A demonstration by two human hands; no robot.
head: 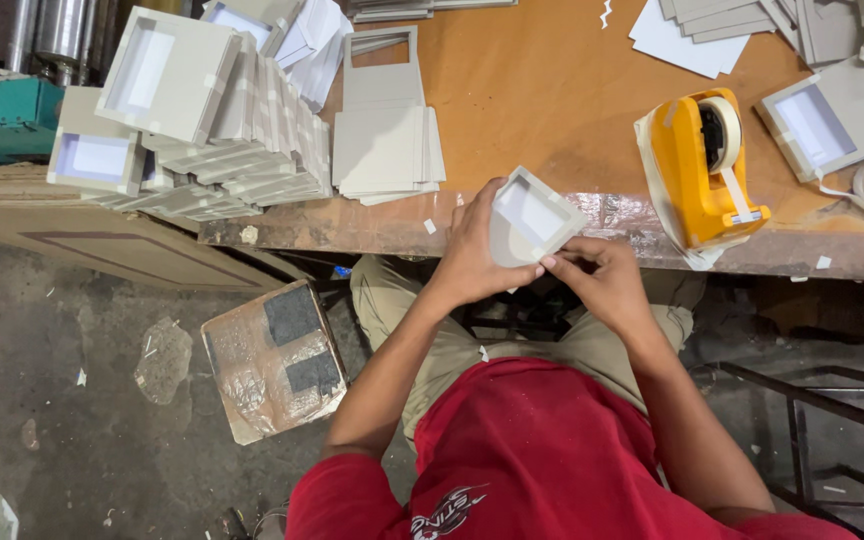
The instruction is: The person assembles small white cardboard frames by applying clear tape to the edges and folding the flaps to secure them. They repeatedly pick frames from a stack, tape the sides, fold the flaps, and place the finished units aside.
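Both hands grip the small grey cardboard tray point(530, 217), left of the tape dispenser point(702, 165): left hand point(472, 255) clamps its side, right hand point(597, 275) pinches the lower corner. Looks light, thin-walled, crushable; hold by rims.

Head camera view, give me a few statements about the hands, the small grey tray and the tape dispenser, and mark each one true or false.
1. Both hands hold a small grey cardboard tray at the table's near edge. True.
2. The left hand rests flat on the table, away from the tray. False: it grips the tray's left side.
3. The right hand has its fingers at the tray's lower corner. True.
4. The tape dispenser is blue and lies on the floor. False: it is yellow and stands on the table, to the right of the tray.
5. A stack of finished trays sits at the table's left end. True.
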